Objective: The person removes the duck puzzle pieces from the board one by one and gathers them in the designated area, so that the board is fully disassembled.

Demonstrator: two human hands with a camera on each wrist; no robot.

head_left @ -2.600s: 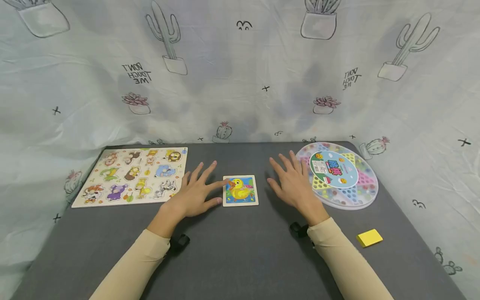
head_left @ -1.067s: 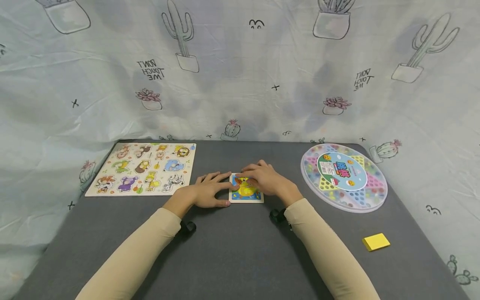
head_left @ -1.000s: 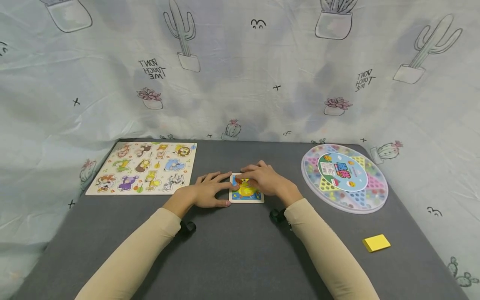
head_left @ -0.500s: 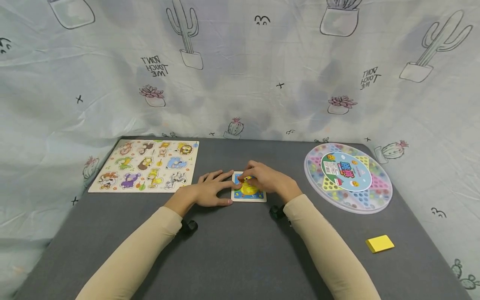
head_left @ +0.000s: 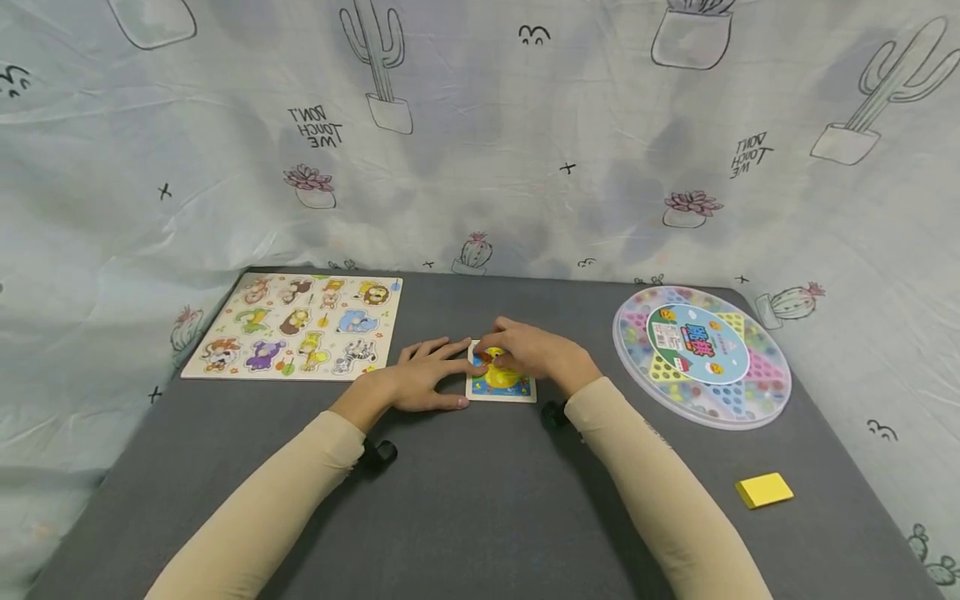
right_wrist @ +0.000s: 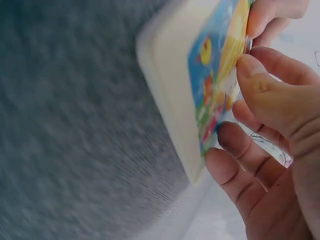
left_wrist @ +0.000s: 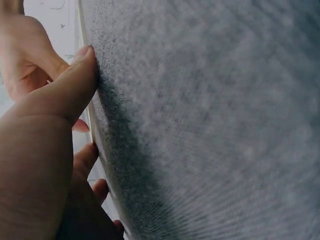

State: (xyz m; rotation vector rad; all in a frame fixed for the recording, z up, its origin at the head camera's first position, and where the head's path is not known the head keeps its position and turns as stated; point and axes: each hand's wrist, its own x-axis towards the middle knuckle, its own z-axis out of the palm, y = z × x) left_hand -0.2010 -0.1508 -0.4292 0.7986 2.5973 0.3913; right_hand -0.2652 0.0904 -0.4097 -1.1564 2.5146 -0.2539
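Note:
A small square duck puzzle point(head_left: 502, 385) with a pale border lies flat on the grey table, between both hands. My left hand point(head_left: 420, 385) rests at its left side, fingers spread and fairly straight, the index reaching onto the face and the thumb by the near left corner. From the right, my right hand point(head_left: 538, 352) bends over the puzzle's upper part, index and thumb close together near the duck's head. In the right wrist view its thumb touches the picture of the puzzle point(right_wrist: 215, 75), other fingers curling by the edge. Whether a piece is lifted is hidden.
Back left lies a pale board of animal pieces point(head_left: 303, 364). A round Chinese checkers set point(head_left: 765, 392) sits back right, with a yellow block point(head_left: 765, 490) nearer the front. A cactus-print curtain point(head_left: 480, 125) hangs behind the grey table point(head_left: 465, 500).
Both hands have come inward onto the duck puzzle since the earliest frame. Over the last second the right index has bent more toward the thumb. The head view has shifted slightly.

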